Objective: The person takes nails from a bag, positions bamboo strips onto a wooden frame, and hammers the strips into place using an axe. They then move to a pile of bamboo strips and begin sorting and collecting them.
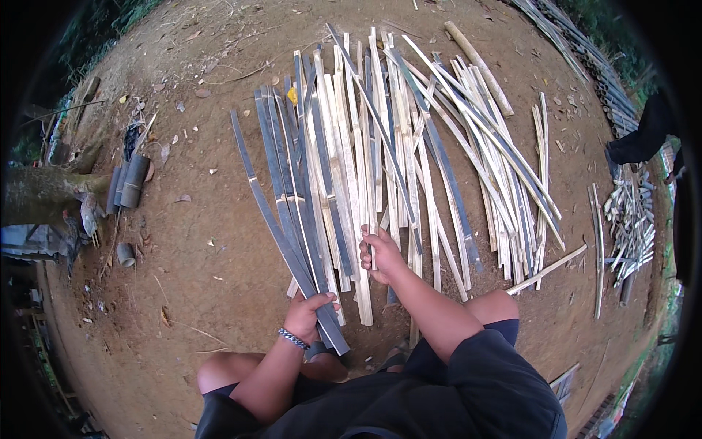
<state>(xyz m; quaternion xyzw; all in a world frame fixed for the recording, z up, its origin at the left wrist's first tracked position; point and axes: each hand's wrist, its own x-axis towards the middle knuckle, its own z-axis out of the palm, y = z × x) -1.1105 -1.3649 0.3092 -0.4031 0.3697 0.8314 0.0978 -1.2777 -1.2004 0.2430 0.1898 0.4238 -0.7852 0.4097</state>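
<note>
Split bamboo strips (340,146), some pale and some dark-skinned, lie side by side on the ground before me, pointing away. My left hand (301,316), with a braided bracelet at the wrist, is closed around the near ends of a few dark bamboo strips (281,238). Their far ends fan out along the left side of the pile. Farther right and a little higher, my right hand (382,256) has its fingers wrapped round a narrow pale bamboo strip (365,201). That strip's far end cannot be told apart from the others.
A second bundle of strips (504,197) lies to the right, below a round bamboo pole (479,67). Bamboo tubes (134,181) and a chicken (90,214) are at the left. Another person's legs (640,139) stand far right, near short split pieces (632,227).
</note>
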